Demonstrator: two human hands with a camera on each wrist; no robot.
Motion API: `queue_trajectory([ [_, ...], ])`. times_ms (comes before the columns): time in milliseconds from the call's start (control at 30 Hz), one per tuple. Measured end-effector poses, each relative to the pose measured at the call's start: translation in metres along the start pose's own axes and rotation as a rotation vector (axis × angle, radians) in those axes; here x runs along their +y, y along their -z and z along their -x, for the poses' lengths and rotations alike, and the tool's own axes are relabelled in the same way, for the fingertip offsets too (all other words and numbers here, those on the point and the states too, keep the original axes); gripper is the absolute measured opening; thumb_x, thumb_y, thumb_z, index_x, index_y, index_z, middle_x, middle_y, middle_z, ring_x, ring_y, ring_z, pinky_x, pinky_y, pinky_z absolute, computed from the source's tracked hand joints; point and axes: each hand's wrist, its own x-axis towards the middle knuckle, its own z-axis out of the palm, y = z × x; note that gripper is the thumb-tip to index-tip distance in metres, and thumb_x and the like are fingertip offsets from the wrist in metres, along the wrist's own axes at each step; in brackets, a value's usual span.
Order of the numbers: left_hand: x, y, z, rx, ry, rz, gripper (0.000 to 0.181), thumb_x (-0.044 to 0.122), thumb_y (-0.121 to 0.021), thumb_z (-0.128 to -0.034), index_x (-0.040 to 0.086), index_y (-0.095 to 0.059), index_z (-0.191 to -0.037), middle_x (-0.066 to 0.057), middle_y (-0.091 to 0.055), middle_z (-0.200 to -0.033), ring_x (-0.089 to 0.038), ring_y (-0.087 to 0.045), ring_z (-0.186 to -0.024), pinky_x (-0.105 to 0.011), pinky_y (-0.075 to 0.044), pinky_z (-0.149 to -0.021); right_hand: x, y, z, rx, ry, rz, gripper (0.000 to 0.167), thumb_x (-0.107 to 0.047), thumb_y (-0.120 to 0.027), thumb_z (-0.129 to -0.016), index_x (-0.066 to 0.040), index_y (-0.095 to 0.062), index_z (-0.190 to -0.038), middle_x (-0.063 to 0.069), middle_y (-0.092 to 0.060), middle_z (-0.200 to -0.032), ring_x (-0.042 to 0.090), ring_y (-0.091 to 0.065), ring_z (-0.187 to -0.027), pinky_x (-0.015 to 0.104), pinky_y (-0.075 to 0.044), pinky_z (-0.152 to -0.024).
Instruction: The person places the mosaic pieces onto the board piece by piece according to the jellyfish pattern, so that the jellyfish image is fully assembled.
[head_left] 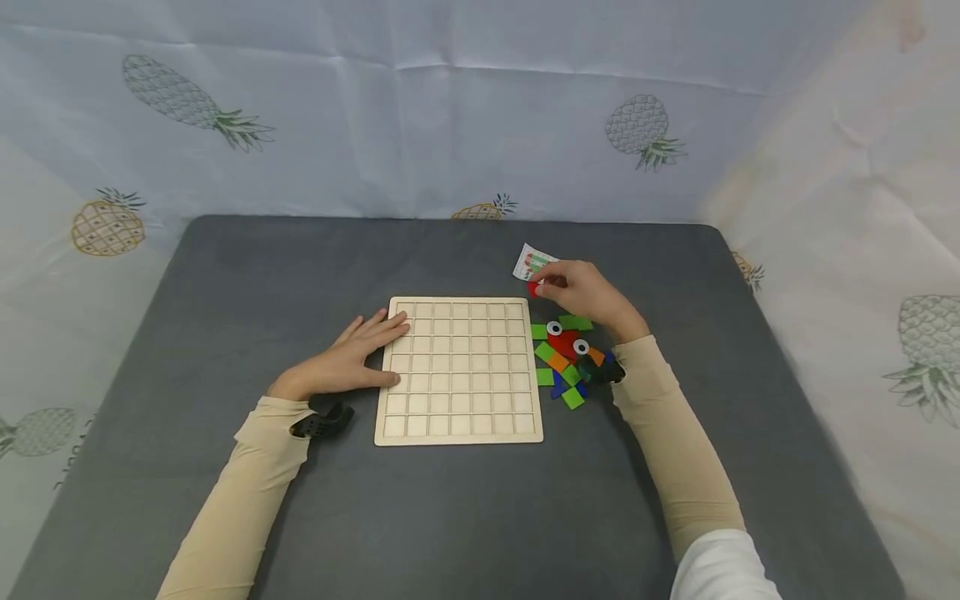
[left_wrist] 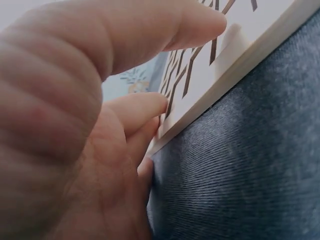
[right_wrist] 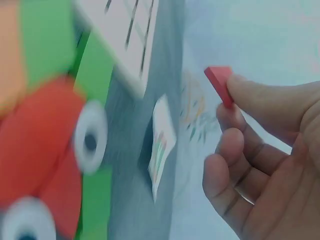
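Note:
A pale wooden board with a grid of square cells lies flat on the dark table. My left hand rests on its left edge, fingers spread and straight; in the left wrist view the thumb reaches over the rim. Beyond the board's upper right corner, my right hand pinches a small red block between thumb and forefinger. That flat block is held up off the table, and its full outline is partly covered by the fingers.
Right of the board lies a heap of colored pieces: green tiles, a red piece, orange and blue ones, and two white eye discs. A printed paper slip lies behind. Pineapple-patterned cloth hangs past the table.

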Motion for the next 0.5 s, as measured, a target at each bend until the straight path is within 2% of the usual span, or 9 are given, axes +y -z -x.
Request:
queue_trajectory([
  [133, -0.001, -0.001, 0.002, -0.010, 0.008, 0.006, 0.093, 0.038, -0.073, -0.0920, 0.015, -0.019, -0.164, -0.003, -0.009, -0.173, -0.030, 0.005, -0.161, -0.053, 0.011, -0.128, -0.018, -0.010, -0.002, -0.007, 0.033, -0.025, 0.024, -0.021, -0.061, -0.103, -0.008, -0.073, -0.120, 0.011, -0.071, -0.107, 0.023, -0.054, -0.082, 0.032, -0.046, -0.071],
  [267, -0.002, -0.002, 0.003, -0.011, 0.006, 0.017, 0.094, 0.037, -0.073, -0.0918, 0.015, -0.017, -0.164, -0.003, -0.008, -0.173, -0.029, 0.007, -0.161, -0.053, 0.012, -0.128, -0.029, -0.022, -0.003, -0.047, 0.021, -0.029, 0.021, -0.021, -0.062, -0.102, -0.009, -0.073, -0.116, 0.009, -0.072, -0.104, 0.021, -0.057, -0.080, 0.032, -0.047, -0.069],
  [400, -0.002, -0.003, 0.002, -0.011, 0.003, 0.020, 0.094, 0.038, -0.072, -0.0922, 0.015, -0.017, -0.164, -0.003, -0.007, -0.173, -0.029, 0.007, -0.161, -0.053, 0.013, -0.127, -0.030, -0.033, -0.004, -0.073, -0.003, -0.017, 0.020, -0.024, -0.063, -0.102, -0.011, -0.074, -0.112, 0.007, -0.074, -0.101, 0.019, -0.062, -0.083, 0.030, -0.050, -0.070],
  [500, -0.001, -0.002, 0.001, -0.008, -0.001, 0.019, 0.093, 0.040, -0.071, -0.0927, 0.016, -0.017, -0.164, -0.003, -0.008, -0.173, -0.029, 0.007, -0.161, -0.053, 0.012, -0.127, -0.028, -0.039, -0.005, -0.069, -0.018, -0.026, 0.019, -0.024, -0.064, -0.101, -0.011, -0.075, -0.109, 0.006, -0.075, -0.098, 0.019, -0.062, -0.080, 0.030, -0.049, -0.067],
])
